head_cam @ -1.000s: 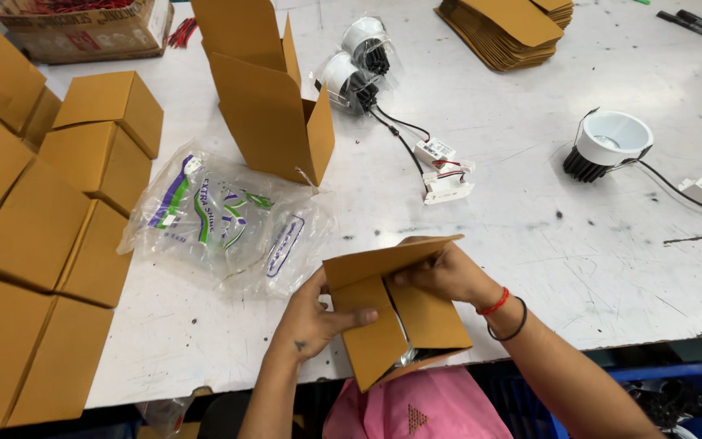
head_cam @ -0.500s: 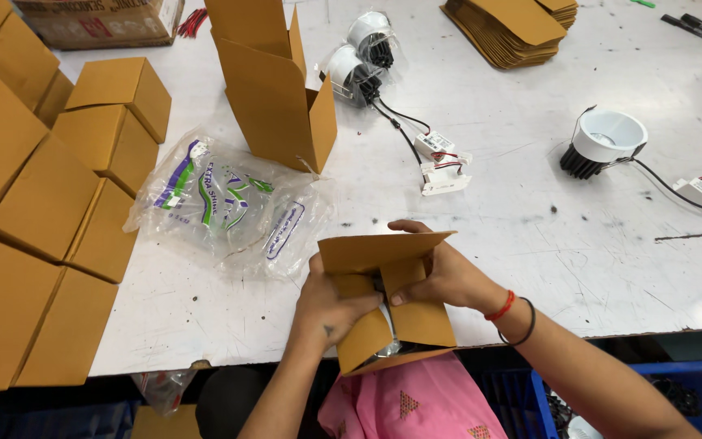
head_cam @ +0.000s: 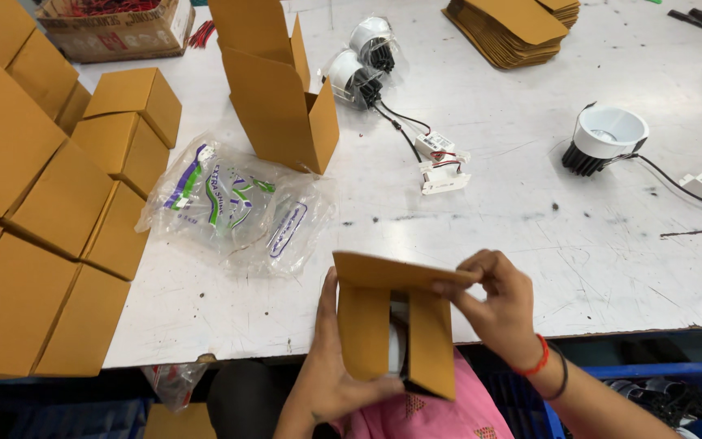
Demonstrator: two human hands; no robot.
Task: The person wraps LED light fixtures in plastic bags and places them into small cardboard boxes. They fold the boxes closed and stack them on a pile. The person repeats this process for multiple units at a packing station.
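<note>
Head view: You hold the small brown box (head_cam: 396,325) over the near table (head_cam: 530,244) edge, above your lap. Your left hand (head_cam: 331,374) is wrapped around the box's left wall and underside, gripping firmly. Your right hand (head_cam: 497,305) pinches the raised top flap (head_cam: 400,272) between fingertips and thumb. Two side flaps hang inward with a gap between them; something pale shows inside, but it cannot be identified.

Keep the left grip low to hold the walls square. Press both side flaps flat before lowering the top flap, and guide its edge straight into the front slot without creasing.
</note>
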